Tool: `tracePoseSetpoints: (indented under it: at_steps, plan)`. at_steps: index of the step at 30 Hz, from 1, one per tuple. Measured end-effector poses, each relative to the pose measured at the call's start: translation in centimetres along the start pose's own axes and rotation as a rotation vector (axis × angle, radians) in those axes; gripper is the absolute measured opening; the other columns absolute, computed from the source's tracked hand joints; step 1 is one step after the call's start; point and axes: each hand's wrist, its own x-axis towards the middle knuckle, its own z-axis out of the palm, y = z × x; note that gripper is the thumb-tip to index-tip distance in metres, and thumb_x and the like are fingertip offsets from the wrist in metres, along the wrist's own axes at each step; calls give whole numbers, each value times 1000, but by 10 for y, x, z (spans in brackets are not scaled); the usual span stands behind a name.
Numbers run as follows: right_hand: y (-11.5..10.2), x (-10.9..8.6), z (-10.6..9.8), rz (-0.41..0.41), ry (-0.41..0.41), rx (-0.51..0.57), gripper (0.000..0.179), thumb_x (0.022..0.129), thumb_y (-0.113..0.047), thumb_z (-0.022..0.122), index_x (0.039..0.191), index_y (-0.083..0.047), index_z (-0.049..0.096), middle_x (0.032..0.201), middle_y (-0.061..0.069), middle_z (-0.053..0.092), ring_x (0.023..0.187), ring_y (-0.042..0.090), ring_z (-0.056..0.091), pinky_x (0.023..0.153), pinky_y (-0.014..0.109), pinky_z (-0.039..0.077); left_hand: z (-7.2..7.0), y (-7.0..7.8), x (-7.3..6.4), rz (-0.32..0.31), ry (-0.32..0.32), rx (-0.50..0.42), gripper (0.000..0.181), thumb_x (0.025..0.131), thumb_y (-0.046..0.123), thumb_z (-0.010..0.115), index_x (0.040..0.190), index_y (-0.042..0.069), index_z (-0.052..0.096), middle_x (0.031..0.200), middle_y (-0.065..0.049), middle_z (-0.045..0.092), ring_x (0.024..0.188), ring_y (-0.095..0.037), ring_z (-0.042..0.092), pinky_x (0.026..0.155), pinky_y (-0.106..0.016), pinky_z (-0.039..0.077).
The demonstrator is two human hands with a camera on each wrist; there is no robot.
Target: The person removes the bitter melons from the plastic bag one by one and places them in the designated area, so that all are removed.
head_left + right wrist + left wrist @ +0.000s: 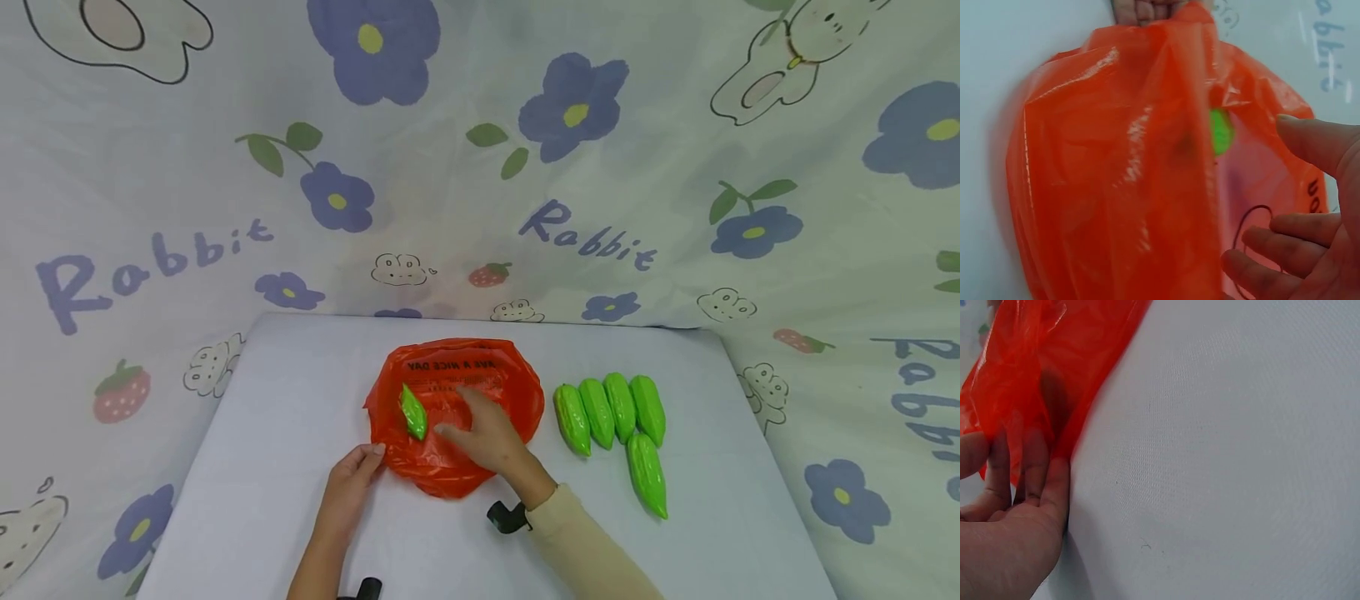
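A red plastic bag [517, 392] lies spread on the table with its mouth open, printed lettering showing inside. One shiny green, ribbed, pod-shaped piece [413, 412] is in it, towards the left; the right wrist view shows only part of this green piece [1221, 132] behind the bag's fold. At the near left rim my left hand [351, 483] pinches the plastic, its fingers partly behind the red film in the left wrist view. My right hand [483, 433] is over the bag's opening, fingers spread and holding nothing, to the right of the green piece.
Right of the bag, several similar green pieces [597, 412] lie side by side in a row. Another green piece [647, 475] lies nearer, below the row's right end. The white table [247, 467] backs onto a printed cloth [442, 192].
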Motion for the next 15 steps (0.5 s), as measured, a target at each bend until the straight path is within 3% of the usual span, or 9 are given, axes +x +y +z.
tracePoseSetpoints:
  at_steps: [5,15]
  plan:
    - [-2,4,9,47,-30,-27,74,94,-42,78,156,-13,48,152,7,55,139,30,51,104,52,51,0,0,-1,5,-3,11,44,109,43,55,123,2,64,126,-7,66,121,-23,57,94,-19,49]
    - [-1,9,18,39,-49,-46,76,93,-44,79,155,-12,48,151,6,56,137,28,53,105,51,51,0,1,-2,15,1,14,45,109,44,56,123,2,65,128,-8,66,122,-24,57,96,-22,50]
